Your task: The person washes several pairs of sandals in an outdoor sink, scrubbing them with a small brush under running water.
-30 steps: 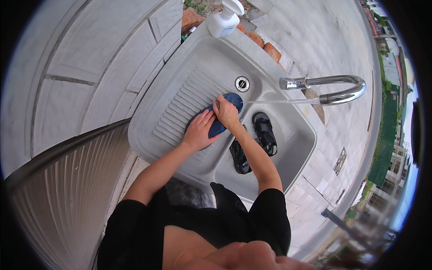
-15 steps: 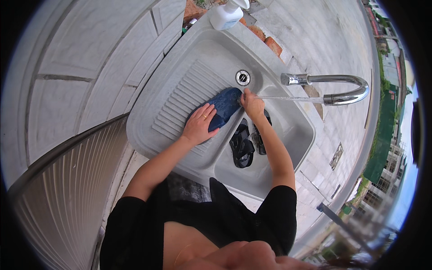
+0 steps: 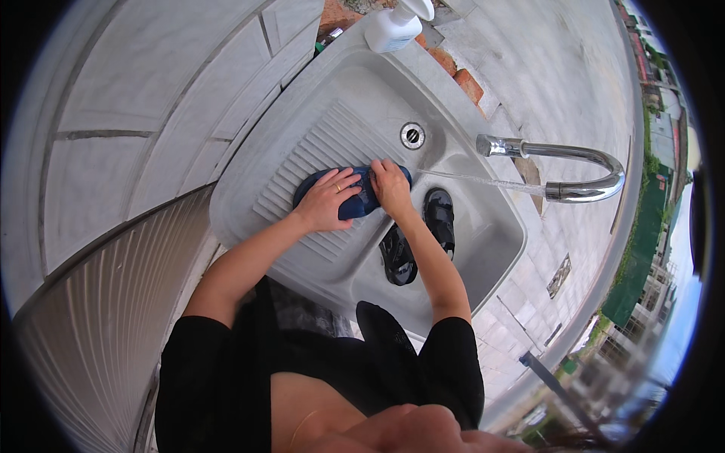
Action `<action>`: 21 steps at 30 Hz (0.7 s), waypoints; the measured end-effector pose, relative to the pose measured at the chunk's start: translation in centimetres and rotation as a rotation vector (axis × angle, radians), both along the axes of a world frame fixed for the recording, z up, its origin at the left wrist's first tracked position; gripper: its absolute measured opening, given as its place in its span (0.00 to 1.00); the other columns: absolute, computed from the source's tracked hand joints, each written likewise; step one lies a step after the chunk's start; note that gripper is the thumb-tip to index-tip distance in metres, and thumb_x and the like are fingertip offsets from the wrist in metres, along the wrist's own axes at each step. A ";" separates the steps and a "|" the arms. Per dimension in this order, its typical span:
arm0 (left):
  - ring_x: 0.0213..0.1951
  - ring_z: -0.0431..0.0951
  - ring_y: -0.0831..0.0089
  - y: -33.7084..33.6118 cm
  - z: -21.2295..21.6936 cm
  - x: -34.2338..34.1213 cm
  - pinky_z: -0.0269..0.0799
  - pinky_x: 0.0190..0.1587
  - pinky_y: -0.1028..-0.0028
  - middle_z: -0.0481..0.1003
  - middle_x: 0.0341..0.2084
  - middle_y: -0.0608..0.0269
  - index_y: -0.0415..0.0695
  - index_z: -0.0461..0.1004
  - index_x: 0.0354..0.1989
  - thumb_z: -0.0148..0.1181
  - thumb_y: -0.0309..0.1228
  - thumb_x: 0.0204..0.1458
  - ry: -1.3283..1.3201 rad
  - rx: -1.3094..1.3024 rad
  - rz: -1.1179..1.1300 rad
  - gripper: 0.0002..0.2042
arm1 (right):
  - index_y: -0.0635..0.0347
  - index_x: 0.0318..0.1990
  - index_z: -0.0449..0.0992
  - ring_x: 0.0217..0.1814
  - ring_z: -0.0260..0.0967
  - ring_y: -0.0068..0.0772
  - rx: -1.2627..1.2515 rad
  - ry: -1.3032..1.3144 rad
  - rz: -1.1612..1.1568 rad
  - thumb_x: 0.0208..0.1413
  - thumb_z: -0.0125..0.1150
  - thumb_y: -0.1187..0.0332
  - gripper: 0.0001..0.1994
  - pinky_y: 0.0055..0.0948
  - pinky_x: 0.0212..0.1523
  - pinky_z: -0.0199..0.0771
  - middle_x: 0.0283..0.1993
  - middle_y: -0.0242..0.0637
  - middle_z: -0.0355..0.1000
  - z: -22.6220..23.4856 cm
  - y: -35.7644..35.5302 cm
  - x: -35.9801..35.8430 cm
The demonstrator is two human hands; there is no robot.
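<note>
A wet dark blue slipper (image 3: 365,200) lies across the ribbed washboard (image 3: 302,162) of a grey two-part sink (image 3: 245,151). My left hand (image 3: 326,202) holds it down, fingers laid over the top and thumb at the near edge. Closer to its right end, my right hand (image 3: 390,187) presses on the slipper with bent fingers. Whatever that hand may grip is hidden beneath it. Two black slippers, one partly behind my right forearm (image 3: 399,257) and one beside it (image 3: 439,215), rest in the right basin.
From the right, a curved chrome faucet (image 3: 585,192) sends a water stream leftward over the basin divider. A round drain (image 3: 412,135) sits beyond the washboard. On the far rim stands a white pump bottle (image 3: 393,32), with bricks (image 3: 468,87) behind. A tiled wall (image 3: 106,174) borders the left.
My right hand has moved left from the slipper's tip onto its top, out of the stream. The blue slipper has shifted slightly left. More of the right black slipper shows.
</note>
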State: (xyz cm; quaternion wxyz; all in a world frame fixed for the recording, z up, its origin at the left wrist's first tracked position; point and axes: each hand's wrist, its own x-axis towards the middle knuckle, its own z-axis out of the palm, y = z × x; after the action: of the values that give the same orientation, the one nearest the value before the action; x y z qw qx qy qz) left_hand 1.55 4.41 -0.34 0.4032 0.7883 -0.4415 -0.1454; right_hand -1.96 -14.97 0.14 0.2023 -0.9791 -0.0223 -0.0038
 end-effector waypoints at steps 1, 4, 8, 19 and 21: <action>0.60 0.58 0.65 -0.1 0.0 0.0 0.51 0.62 0.61 0.64 0.54 0.62 0.45 0.71 0.44 0.65 0.34 0.30 -0.007 -0.013 0.015 0.26 | 0.58 0.34 0.65 0.33 0.65 0.46 0.019 -0.019 -0.037 0.45 0.56 0.75 0.08 0.40 0.33 0.67 0.30 0.42 0.63 -0.1 0.4 -0.1; 0.60 0.59 0.65 0.7 -0.4 0.5 0.52 0.62 0.61 0.64 0.54 0.61 0.45 0.72 0.44 0.65 0.34 0.29 -0.025 -0.008 0.050 0.26 | 0.57 0.33 0.67 0.32 0.64 0.46 0.007 0.031 0.000 0.45 0.55 0.75 0.07 0.40 0.33 0.66 0.29 0.41 0.63 0.3 1.0 -2.5; 0.60 0.58 0.65 0.3 -0.2 0.7 0.51 0.62 0.60 0.64 0.54 0.61 0.45 0.72 0.44 0.65 0.34 0.30 -0.023 -0.017 0.036 0.26 | 0.57 0.31 0.68 0.33 0.63 0.44 -0.057 0.091 0.022 0.42 0.56 0.76 0.07 0.38 0.34 0.65 0.29 0.41 0.63 1.4 -0.2 -2.0; 0.60 0.58 0.65 0.1 -0.2 0.4 0.50 0.63 0.61 0.64 0.55 0.62 0.45 0.72 0.45 0.65 0.35 0.30 0.012 -0.014 0.019 0.26 | 0.55 0.30 0.71 0.34 0.63 0.41 0.112 -0.113 -0.118 0.40 0.57 0.79 0.09 0.35 0.37 0.66 0.31 0.36 0.66 1.3 -1.3 0.6; 0.60 0.58 0.65 0.3 -0.3 0.3 0.50 0.63 0.61 0.64 0.55 0.62 0.45 0.72 0.45 0.65 0.35 0.30 0.019 -0.005 0.021 0.26 | 0.56 0.31 0.72 0.35 0.63 0.42 0.158 -0.051 -0.103 0.39 0.56 0.80 0.10 0.34 0.38 0.66 0.32 0.36 0.66 0.2 -0.5 -1.4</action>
State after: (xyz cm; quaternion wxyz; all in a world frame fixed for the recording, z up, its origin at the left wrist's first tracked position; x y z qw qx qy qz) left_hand 1.81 4.68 -0.66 0.4107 0.7904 -0.4300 -0.1474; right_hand -3.40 -15.46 0.37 0.2778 -0.9595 0.0232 -0.0409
